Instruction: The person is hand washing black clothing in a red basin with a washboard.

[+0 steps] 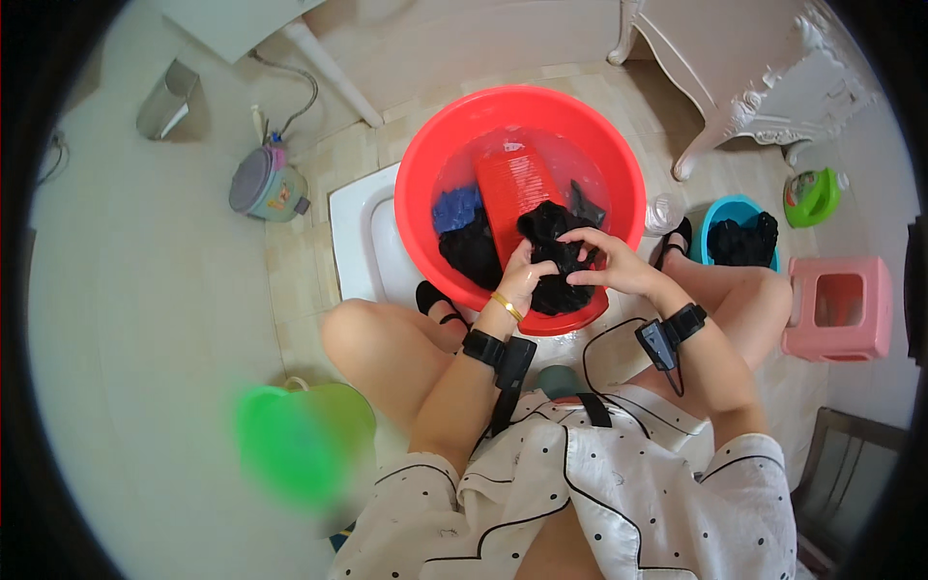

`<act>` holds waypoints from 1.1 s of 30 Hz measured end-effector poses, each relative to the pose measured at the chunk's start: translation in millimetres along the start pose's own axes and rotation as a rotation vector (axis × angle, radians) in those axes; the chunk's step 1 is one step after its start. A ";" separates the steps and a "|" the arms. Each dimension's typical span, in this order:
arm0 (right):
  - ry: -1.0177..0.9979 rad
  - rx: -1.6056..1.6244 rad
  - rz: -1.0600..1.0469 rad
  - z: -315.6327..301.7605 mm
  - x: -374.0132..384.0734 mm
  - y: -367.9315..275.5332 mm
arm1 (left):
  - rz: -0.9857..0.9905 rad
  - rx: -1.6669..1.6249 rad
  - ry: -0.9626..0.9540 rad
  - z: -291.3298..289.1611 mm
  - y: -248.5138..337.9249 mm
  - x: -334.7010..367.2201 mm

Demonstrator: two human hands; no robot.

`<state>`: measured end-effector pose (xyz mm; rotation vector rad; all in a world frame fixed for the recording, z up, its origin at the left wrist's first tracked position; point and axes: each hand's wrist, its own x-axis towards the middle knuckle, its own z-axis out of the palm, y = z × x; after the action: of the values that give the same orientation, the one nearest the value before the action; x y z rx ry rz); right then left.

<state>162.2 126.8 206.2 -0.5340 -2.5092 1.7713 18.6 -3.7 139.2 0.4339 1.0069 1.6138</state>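
Note:
A large red basin [416, 184] of water stands in front of me, with a red washboard [517, 184] leaning in it. Over the washboard's near end lies a bunched, wet black garment [559, 293]; its exact kind I cannot make out. My left hand [523, 277] grips the left side of this garment, thumb across it. On the other side my right hand [614, 267] pinches the cloth with curled fingers. Left of the washboard, a blue cloth [456, 209] and another black cloth [471, 251] lie in the water. A dark grey piece [586, 204] shows on the right.
A white squat toilet [350, 227] sits left of and partly under the basin. To the right are a small blue tub [704, 232] holding dark cloth, a green jug [813, 199] and a pink stool [875, 309]. A blurred green bucket [300, 440] is at lower left.

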 end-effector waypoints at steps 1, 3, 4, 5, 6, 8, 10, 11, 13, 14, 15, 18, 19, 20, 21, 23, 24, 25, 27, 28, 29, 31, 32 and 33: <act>0.021 -0.001 -0.022 -0.5 3.3 0.4 | -0.036 0.016 0.018 -0.1 7.5 0.9; 0.064 0.031 -0.093 -3.6 10.1 2.4 | -0.047 0.036 0.031 5.8 22.2 1.9; 0.085 0.054 -0.155 -7.4 14.9 3.2 | -0.044 0.055 0.020 5.5 29.1 6.0; 0.120 -0.005 -0.291 -14.4 21.7 3.8 | -0.070 0.011 0.030 4.4 38.4 10.8; 0.165 -0.078 -0.419 -21.0 29.8 11.3 | -0.097 -0.036 0.045 1.6 46.6 13.8; 0.177 -0.145 -0.234 -40.9 31.8 -7.3 | -0.052 0.093 0.147 -2.0 67.0 17.4; 0.268 -0.159 -0.181 -53.8 25.2 -44.4 | 0.079 0.288 0.216 -12.6 94.4 23.6; 0.303 -0.199 -0.240 -59.5 25.2 -43.4 | 0.136 0.436 0.231 -15.0 107.5 23.9; 0.407 -0.275 -0.329 -68.1 17.5 -49.4 | 0.243 0.694 0.222 -17.5 134.5 28.0; 0.396 -0.271 -0.335 -65.6 15.4 -49.1 | 0.214 0.750 0.165 -27.3 145.3 27.7; 0.388 -0.277 -0.304 -63.9 9.6 -46.2 | 0.234 0.819 0.083 -37.9 150.6 28.0; 0.279 -0.261 -0.261 -46.7 -3.7 -23.8 | 0.183 0.862 0.047 -55.8 135.4 33.5; 0.199 -0.324 -0.242 -37.0 -5.9 -8.7 | 0.123 0.848 0.085 -62.6 123.3 35.4; 0.117 -0.387 -0.225 -26.8 -7.7 9.3 | 0.115 0.839 0.097 -69.1 108.9 35.0; 0.047 -0.467 -0.221 -15.1 -10.8 28.6 | 0.058 0.958 0.118 -79.5 89.7 35.7; -0.111 -0.545 -0.062 7.5 -18.5 52.4 | -0.066 1.056 0.140 -90.5 55.3 30.6; -0.126 -0.585 -0.030 17.5 -20.0 68.9 | -0.154 1.231 0.065 -105.1 42.7 31.2; -0.162 -0.628 0.001 23.4 -19.6 79.9 | -0.159 1.354 0.010 -110.0 31.5 30.2; -0.204 -0.674 0.035 25.9 -20.2 91.4 | -0.167 1.469 -0.046 -108.4 16.6 31.8; -0.175 -0.689 0.112 27.1 -21.1 88.7 | -0.403 1.301 0.011 -99.1 14.4 33.8; -0.143 -0.704 0.189 28.7 -21.4 86.1 | -0.628 1.121 0.065 -88.2 11.6 36.2; -0.036 -0.646 0.190 37.8 -15.4 78.2 | -0.671 1.035 0.149 -91.4 -13.5 38.4; 0.076 -0.583 0.203 41.5 -10.4 76.6 | -0.716 0.949 0.217 -95.2 -28.6 41.4; 0.079 -0.588 0.203 43.3 -5.2 77.8 | -0.711 0.948 0.214 -95.9 -44.8 43.8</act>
<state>178.3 108.9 120.2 -0.8810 -2.9884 0.9900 -37.5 0.7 39.4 0.4468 1.8230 0.4821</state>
